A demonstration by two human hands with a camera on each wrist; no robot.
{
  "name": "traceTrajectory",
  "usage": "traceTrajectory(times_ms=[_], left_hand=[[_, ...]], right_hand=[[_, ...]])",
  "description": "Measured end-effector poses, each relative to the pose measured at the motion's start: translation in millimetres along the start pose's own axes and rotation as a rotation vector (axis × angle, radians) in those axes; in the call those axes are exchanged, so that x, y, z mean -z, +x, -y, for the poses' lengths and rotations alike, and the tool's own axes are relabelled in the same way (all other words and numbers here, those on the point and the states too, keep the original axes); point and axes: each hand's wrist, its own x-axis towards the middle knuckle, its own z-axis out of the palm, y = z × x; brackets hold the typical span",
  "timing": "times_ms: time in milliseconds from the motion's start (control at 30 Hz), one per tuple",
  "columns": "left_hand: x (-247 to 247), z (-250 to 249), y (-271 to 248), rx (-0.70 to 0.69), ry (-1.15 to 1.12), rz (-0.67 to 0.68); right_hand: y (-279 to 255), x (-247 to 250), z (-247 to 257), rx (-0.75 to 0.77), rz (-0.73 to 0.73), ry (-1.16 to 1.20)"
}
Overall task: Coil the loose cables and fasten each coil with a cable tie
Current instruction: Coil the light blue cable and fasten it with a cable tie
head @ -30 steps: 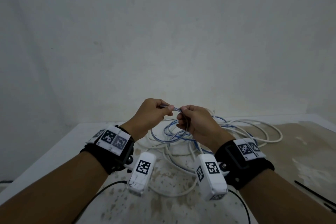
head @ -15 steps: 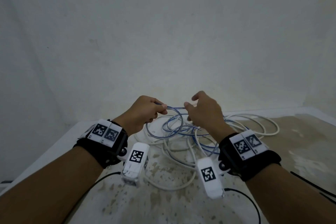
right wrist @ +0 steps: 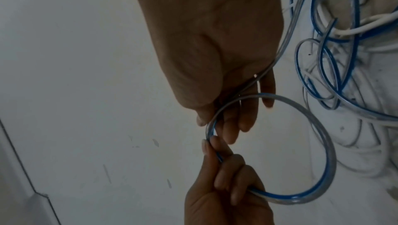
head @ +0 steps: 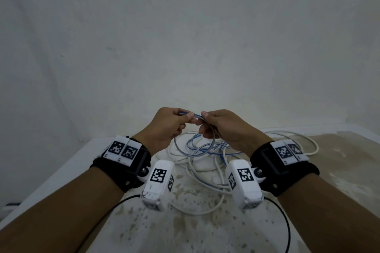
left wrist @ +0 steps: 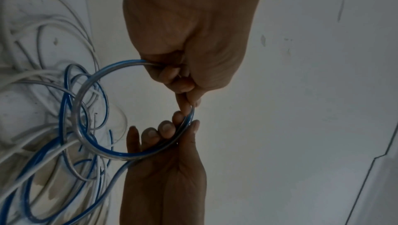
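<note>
While both hands are up above the table, they hold one blue cable between them in the head view. The left hand and right hand meet in the middle, so the loop can hang down and stay round. Below it, far on the table, lies a heap of loose white cables mixed with the rest of the blue one. I count two hands and one small loop. I cannot count the white cables. I see no cable tie.

From the left wrist, the left hand has its fingers curled tight round the loop, likely to keep it from springing open. The right hand pinches the same cable.

From the right wrist, the right hand pinches the loop at the top with thumb and fingers, and the left hand grips it just below. That looks like making the first turn of a coil.
</note>
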Motion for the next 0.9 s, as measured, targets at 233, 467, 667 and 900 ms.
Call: traceTrajectory(times_ms=[233,467,667,900], left_hand=[[-6,-2,5,0.073,-0.048,-0.004],[-9,0,3,0.076,0.101,0.015],[-9,2,3,-0.012,0.261,-0.058],[-11,2,0,-0.043,0.270,-0.117]], right_hand=[[1,5,-3,-0.024,0.043,0.098],[1,9,-2,-0.074,0.110,0.034],[-2,4,-1,-0.062,0.129,-0.107],[-1,-1,1,-0.001,0.093,-0.152]])
